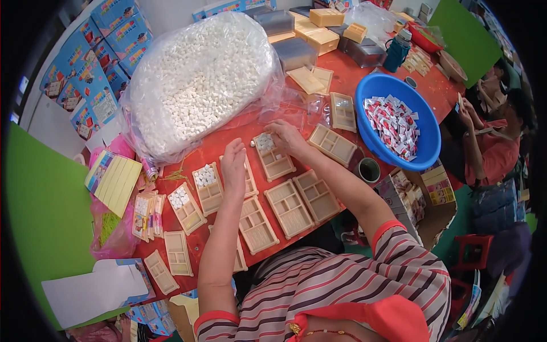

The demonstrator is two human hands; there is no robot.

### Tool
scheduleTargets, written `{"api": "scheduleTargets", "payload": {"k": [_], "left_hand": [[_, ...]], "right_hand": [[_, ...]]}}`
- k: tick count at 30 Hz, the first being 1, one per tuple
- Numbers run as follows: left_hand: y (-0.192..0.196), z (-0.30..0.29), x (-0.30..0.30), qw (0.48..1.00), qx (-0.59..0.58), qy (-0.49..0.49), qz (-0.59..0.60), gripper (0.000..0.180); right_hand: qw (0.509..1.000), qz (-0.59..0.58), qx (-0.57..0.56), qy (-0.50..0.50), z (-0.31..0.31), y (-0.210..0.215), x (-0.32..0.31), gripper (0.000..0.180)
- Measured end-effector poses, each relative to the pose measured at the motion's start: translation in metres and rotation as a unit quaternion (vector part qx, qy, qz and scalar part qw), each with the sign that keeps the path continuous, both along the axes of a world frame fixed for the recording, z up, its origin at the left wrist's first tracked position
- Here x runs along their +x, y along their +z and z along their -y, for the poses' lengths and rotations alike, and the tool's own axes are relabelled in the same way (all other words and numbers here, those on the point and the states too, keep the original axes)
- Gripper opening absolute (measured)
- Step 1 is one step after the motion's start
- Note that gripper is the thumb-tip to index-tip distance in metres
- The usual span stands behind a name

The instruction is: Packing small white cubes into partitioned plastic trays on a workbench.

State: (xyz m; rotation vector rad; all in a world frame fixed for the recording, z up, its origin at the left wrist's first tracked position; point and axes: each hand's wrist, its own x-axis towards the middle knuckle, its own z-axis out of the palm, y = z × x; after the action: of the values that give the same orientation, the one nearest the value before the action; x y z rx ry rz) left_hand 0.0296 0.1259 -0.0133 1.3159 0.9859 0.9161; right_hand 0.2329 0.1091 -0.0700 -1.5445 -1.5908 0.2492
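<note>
My left hand (233, 167) is held on edge above a cream compartment tray (249, 181), its fingers stretched out and partly covering that tray. To its right, my right hand (289, 139) reaches over the far end of another tray (278, 169), fingers spread. Small white cubes (264, 142) lie in that tray's far compartment, beside the right fingertips. Two trays left of my left hand also hold white cubes (204, 176) in their far compartments. Nearer my body lie several trays (288, 208) without cubes. My left forearm hides part of one tray.
A large clear bag (199, 80) of white cubes fills the far left of the red table (228, 135). At right stand a blue basin (362, 108) of small packets, a dark cup (368, 170) and a teal flask (397, 52). A person (496, 139) sits at far right.
</note>
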Motion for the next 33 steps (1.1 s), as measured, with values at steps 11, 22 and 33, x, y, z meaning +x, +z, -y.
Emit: {"api": "scheduleTargets", "payload": {"k": [11,22,33], "left_hand": [[-0.023,-0.034,0.016,0.745,0.400,-0.049,-0.532,0.029],[-0.023,-0.043,0.011,0.826,0.340,-0.025,-0.449,0.018],[-0.033,-0.023,0.005,0.816,0.399,-0.079,-0.411,0.019]], "right_hand": [[0.993,0.094,-0.064,-0.016,0.015,0.011,-0.013,0.024],[0.976,0.214,-0.023,0.013,0.038,0.018,-0.011,0.026],[0.993,0.099,-0.011,0.069,0.021,0.011,-0.017,0.028]]}}
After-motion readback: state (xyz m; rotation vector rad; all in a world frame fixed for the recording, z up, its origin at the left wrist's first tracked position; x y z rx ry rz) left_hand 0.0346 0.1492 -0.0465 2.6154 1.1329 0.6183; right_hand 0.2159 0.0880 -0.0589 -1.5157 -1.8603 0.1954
